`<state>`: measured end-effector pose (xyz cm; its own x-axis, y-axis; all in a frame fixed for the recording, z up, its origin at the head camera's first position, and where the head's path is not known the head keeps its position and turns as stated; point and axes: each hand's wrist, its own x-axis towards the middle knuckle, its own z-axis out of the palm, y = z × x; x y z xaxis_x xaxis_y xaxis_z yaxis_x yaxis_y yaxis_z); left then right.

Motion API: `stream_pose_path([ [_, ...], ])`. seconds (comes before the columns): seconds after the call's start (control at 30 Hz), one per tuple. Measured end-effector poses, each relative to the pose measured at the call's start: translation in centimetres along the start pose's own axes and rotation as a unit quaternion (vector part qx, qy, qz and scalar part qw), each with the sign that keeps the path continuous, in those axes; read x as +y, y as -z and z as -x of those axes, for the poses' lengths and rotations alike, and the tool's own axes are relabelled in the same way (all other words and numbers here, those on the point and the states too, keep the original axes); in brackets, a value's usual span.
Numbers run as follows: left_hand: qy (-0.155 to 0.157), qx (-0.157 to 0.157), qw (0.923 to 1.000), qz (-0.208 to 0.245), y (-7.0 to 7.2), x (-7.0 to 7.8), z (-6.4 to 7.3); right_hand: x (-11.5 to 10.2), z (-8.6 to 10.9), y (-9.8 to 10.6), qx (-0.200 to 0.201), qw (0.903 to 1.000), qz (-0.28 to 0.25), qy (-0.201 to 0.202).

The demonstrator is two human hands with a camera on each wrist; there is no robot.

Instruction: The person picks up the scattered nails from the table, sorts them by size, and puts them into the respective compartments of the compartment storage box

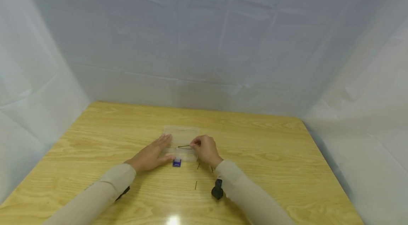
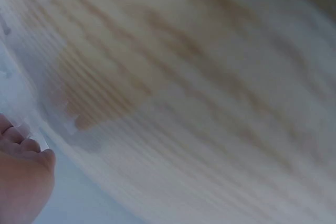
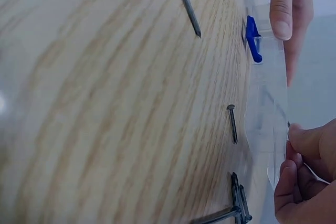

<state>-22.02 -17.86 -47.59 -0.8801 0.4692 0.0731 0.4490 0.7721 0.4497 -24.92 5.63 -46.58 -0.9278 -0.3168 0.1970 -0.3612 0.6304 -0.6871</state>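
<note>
A clear plastic box [image 1: 188, 156] with its clear lid [image 1: 183, 131] laid back lies on the wooden table. A blue latch [image 1: 176, 163] is on its front side. My left hand [image 1: 153, 154] holds the box's left end, thumb [image 3: 283, 29] on the front rim beside the latch and bent fingers [image 2: 26, 145] at the far side. Above the box's right part, my right hand [image 1: 205, 149] pinches a dark nail [image 1: 183, 145] between thumb and fingertips. A second thin dark line just below it looks like another nail; its support is unclear.
Loose nails lie on the table in front of the box: one nail [image 3: 188, 6] nearest me, a shorter nail [image 3: 233, 124] closer to the box, and a small cluster of nails [image 3: 239, 198] under my right wrist. White sheeting [image 1: 204, 41] surrounds the table.
</note>
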Motion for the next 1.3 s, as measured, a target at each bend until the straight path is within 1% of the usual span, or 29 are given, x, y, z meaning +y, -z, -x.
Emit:
stream_pose_path([
  [0.1, -0.012, 0.011, 0.9991, -0.040, -0.2, -0.1, 0.0, 0.1, 0.0, -0.2, 0.002, 1.0000, 0.002, -0.004],
  [0.23, -0.029, 0.024, 0.9950, -0.093, -0.3, 0.0, 0.1, 0.1, 0.0, -0.3, 0.006, 1.0000, 0.005, 0.001],
  [0.4, -0.032, 0.038, 0.9910, -0.125, -0.5, 0.5, 0.0, 0.1, 0.0, -0.5, 0.013, 0.9998, 0.011, 0.006],
  [0.63, -0.020, 0.031, 0.9921, -0.120, -0.6, 1.1, -0.2, 0.1, 0.0, -0.9, 0.012, 0.9998, 0.015, 0.002],
  [0.87, -0.024, 0.028, 0.9930, -0.112, -0.8, 1.0, -0.3, 0.1, 0.0, -1.0, 0.012, 0.9998, 0.014, -0.003],
  [1.0, -0.033, 0.037, 0.9917, -0.118, -1.4, 0.7, -0.3, 0.1, 0.0, -0.8, 0.014, 0.9999, 0.009, 0.004],
  [1.1, -0.042, 0.042, 0.9907, -0.123, -1.6, 0.7, -0.3, 0.1, 0.1, -0.6, 0.015, 0.9998, 0.003, 0.011],
  [1.3, -0.036, 0.033, 0.9900, -0.133, -1.6, 0.7, -0.3, 0.3, 0.3, 0.8, 0.020, 0.9994, -0.008, 0.027],
])
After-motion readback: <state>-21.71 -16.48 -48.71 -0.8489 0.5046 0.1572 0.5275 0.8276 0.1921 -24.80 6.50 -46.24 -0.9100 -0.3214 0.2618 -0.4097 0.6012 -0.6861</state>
